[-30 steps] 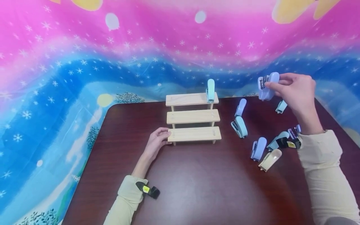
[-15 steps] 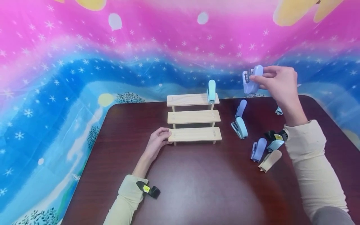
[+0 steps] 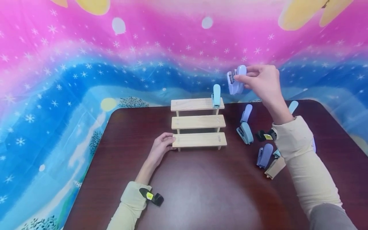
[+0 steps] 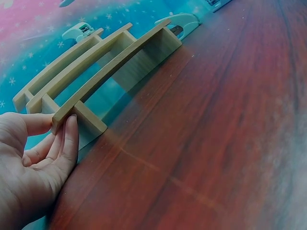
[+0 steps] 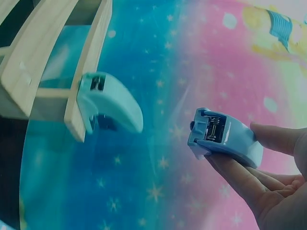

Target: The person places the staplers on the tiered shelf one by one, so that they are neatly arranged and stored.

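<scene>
A three-tier rack (image 3: 198, 122) bears one mint stapler (image 3: 217, 95) on top. At least six more staplers (image 3: 265, 156) lie on the surface (image 3: 189, 185) right of the rack; a snowflake backdrop (image 3: 172, 48) hangs behind it. The left hand (image 3: 159, 146) pinches its lowest tier; the right hand (image 3: 266, 83) pinches one lavender stapler (image 3: 237, 86) mid-air, right of the rack.

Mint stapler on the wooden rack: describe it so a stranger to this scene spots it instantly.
On the reddish table stands a three-tier wooden rack. At the right end of its top shelf sits a mint stapler. It is the only stapler on the rack; a lavender stapler nearby is in the right hand.
</scene>
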`<act>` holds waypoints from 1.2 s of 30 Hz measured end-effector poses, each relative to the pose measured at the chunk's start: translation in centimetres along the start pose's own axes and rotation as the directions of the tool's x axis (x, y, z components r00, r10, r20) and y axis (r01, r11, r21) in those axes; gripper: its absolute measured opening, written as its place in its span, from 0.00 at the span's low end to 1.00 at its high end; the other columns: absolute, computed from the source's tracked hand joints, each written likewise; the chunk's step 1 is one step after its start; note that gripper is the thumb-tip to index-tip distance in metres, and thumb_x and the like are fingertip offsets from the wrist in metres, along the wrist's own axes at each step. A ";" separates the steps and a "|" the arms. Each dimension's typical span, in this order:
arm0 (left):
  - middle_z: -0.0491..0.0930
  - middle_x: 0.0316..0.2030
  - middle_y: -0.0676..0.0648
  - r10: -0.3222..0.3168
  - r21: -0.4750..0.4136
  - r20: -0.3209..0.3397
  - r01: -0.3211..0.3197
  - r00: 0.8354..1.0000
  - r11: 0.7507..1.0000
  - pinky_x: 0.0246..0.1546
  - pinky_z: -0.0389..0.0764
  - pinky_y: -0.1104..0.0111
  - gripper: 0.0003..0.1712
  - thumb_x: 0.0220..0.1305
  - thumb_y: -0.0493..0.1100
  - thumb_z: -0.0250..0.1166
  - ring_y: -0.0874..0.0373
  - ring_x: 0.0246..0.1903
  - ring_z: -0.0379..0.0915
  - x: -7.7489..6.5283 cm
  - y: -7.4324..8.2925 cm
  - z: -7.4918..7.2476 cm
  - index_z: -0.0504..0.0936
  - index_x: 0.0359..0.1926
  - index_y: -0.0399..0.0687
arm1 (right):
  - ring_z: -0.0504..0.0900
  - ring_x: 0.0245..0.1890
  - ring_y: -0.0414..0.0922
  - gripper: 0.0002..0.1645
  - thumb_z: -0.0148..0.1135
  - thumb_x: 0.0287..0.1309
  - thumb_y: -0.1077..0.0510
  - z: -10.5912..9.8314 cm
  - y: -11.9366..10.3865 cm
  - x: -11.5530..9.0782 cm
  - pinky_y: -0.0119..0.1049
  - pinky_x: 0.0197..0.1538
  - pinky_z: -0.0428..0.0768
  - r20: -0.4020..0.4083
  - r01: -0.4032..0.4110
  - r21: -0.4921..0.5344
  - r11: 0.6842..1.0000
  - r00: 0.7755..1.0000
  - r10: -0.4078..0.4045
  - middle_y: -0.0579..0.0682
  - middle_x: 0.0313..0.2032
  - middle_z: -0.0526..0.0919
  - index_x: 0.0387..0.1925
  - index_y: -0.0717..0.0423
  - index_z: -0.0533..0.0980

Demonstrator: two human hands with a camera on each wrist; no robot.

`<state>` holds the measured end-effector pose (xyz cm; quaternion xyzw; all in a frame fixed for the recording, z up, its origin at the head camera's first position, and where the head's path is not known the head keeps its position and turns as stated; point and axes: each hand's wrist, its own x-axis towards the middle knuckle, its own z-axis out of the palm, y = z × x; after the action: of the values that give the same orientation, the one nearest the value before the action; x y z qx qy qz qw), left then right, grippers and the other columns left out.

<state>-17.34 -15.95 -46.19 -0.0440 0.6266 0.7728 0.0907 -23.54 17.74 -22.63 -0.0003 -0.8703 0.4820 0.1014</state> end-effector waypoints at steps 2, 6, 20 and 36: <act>0.82 0.41 0.44 0.003 0.000 0.007 -0.003 1.000 1.000 0.40 0.85 0.65 0.18 0.70 0.33 0.63 0.57 0.37 0.81 0.0 0.0 -0.1 0.74 0.57 0.28 | 0.87 0.54 0.51 0.37 0.75 0.60 0.44 0.6 -0.4 0.0 0.24 0.38 0.84 0.015 0.001 -0.004 1.000 1.000 -0.001 0.62 0.57 0.83 0.64 0.60 0.79; 0.81 0.42 0.44 0.024 -0.002 0.016 -0.024 1.000 1.000 0.39 0.87 0.64 0.22 0.71 0.33 0.63 0.57 0.37 0.82 0.1 -0.1 -0.3 0.71 0.61 0.27 | 0.87 0.52 0.50 0.36 0.74 0.61 0.44 1.8 -0.8 0.2 0.26 0.39 0.84 0.049 0.013 -0.019 1.000 0.999 -0.012 0.61 0.56 0.84 0.63 0.60 0.79; 0.83 0.39 0.46 0.009 0.028 -0.037 -0.008 0.999 1.000 0.36 0.83 0.71 0.17 0.67 0.31 0.64 0.60 0.34 0.80 -0.2 0.4 0.1 0.77 0.55 0.29 | 0.87 0.51 0.53 0.32 0.76 0.60 0.48 4.8 -1.2 1.3 0.33 0.39 0.86 0.135 0.049 -0.051 0.997 0.990 -0.042 0.61 0.53 0.86 0.60 0.62 0.82; 0.81 0.36 0.46 0.011 0.025 -0.079 -0.009 0.997 1.000 0.33 0.81 0.72 0.14 0.66 0.29 0.63 0.60 0.32 0.79 -0.2 0.5 0.8 0.76 0.52 0.29 | 0.87 0.33 0.51 0.19 0.73 0.62 0.53 10.2 -1.6 2.4 0.28 0.28 0.81 0.176 0.160 -0.166 0.973 0.976 -0.131 0.63 0.39 0.89 0.45 0.67 0.87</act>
<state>-17.19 -15.30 -45.48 -0.0701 0.6395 0.7630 0.0623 -27.55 8.54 -26.13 0.0941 -0.9130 0.3916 0.0643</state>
